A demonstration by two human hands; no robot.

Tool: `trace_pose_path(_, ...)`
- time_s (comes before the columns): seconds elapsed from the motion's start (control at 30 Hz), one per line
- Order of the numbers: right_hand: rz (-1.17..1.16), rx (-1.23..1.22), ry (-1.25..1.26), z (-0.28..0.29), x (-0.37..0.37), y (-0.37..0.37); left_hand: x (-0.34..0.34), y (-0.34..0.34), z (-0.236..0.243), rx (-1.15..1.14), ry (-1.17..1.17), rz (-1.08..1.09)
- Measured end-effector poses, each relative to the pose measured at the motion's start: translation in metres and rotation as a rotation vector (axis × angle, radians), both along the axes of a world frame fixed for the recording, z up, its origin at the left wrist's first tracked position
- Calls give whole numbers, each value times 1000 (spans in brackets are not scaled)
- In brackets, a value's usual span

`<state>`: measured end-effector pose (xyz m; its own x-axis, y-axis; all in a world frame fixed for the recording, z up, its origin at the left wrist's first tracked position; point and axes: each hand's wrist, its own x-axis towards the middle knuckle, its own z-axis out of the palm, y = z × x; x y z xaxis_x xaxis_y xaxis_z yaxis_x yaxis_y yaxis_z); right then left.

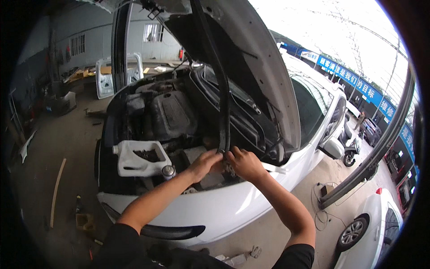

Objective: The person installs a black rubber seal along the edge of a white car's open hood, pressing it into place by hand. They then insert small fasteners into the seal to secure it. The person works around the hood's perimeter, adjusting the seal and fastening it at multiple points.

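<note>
A long black strip, likely a rubber seal, runs from the top of the view down to my hands in front of the raised hood. My left hand pinches its lower end from the left. Close beside it, my right hand has its fingers bent around the same end. Both hands are over the near right corner of the engine bay. Left of them, a cut-open white plastic jug holds small dark parts. Between jug and left hand stands a round, silver-topped container.
The white car's front bumper lies below my forearms. A dark engine cover fills the bay's middle. A slanted lift post, a cable and another white car are at right. A car door panel leans at the back left.
</note>
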<state>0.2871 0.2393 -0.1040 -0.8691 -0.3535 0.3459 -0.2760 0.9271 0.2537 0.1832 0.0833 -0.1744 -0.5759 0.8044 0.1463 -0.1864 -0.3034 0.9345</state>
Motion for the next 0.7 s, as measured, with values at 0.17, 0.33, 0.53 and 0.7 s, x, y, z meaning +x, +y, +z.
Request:
trace_pose_path(0.17, 153, -29, 60, 6, -11, -3, -16, -3, 13, -103, 370, 69)
trace_pose_path(0.33, 152, 96, 133, 24, -12, -14, -34, -20, 19, -38, 469, 23)
trace_pose_path(0.53, 144, 104, 114, 30, -17, -12, -37, -29, 30, -167, 612, 53)
trace_pose_path(0.7, -115, 98, 285, 18, -14, -45, -29, -21, 47, -368, 507, 186)
